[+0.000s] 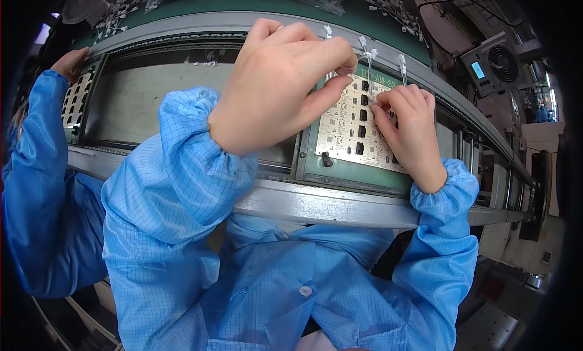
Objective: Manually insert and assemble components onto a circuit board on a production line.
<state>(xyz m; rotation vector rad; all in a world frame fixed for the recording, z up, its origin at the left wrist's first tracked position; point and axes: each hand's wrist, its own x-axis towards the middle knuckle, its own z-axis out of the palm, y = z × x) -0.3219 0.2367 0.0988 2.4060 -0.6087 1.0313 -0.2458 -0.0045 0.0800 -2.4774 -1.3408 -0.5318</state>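
Note:
A pale circuit-board panel (341, 146) with rows of black connectors (362, 131) lies in a green carrier (364, 175) on the conveyor. Over its far left corner, my left hand (282, 87) is closed, thumb and index finger pinched; what sits between the tips is hidden. My right hand (410, 123) reaches over the panel's right half. Its thumb and index finger pinch the lower end of a thin white wire lead (370, 68), close to the row of black connectors. White plug ends (328, 31) of other leads stand along the far rail.
Metal conveyor rails (328, 204) run left to right in front of and behind the carrier. At the left, a co-worker's hand (70, 64) touches another carrier. White wire leads (395, 8) lie on the green surface beyond. A device with a round fan grille (501, 62) stands at far right.

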